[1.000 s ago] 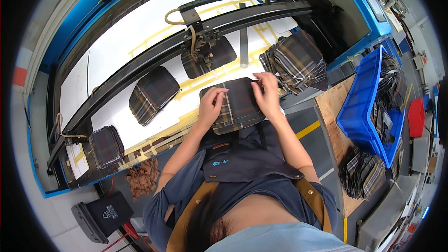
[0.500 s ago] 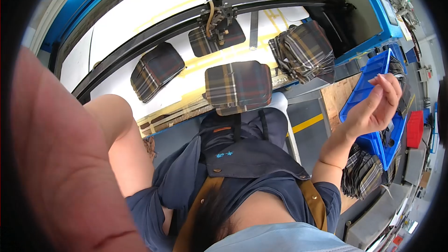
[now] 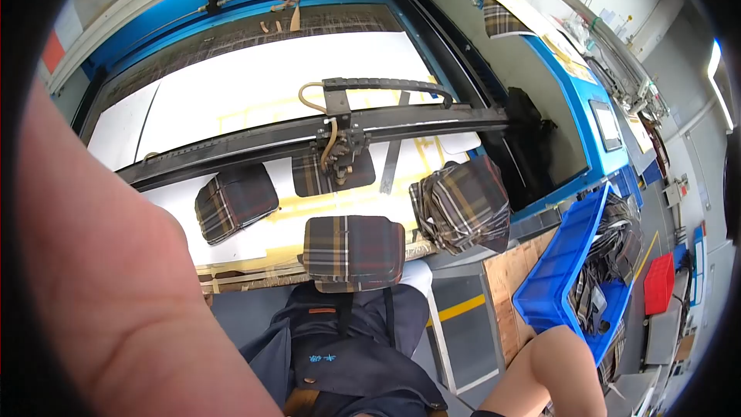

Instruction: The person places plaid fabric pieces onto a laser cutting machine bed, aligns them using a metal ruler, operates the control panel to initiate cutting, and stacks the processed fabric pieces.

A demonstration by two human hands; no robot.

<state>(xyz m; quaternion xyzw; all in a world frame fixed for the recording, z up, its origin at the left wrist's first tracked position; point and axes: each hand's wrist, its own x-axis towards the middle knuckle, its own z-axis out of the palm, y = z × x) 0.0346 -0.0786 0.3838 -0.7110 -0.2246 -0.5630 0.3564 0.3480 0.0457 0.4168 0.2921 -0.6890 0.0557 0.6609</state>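
Observation:
My left hand looms very large and blurred along the left side, close to the camera. Its fingers fall outside the frame, so I cannot tell what they do. At the lower right my bent right arm shows, but the hand itself is out of view. A stack of dark plaid fabric pieces lies at the front edge of the machine bed, against the apron. More plaid pieces lie on the bed: a stack to the left, a piece under the machine head, and a taller stack to the right.
A black gantry beam crosses the white bed of a blue-framed machine. At right, a blue crate holds plaid pieces beside a wooden board. A red bin stands farther right. Small scraps lie at the back.
The view has tilted up, showing more of the machine's back. My right hand, raised by the blue crate before, has dropped out of view as the arm bent. My left hand stays close to the camera.

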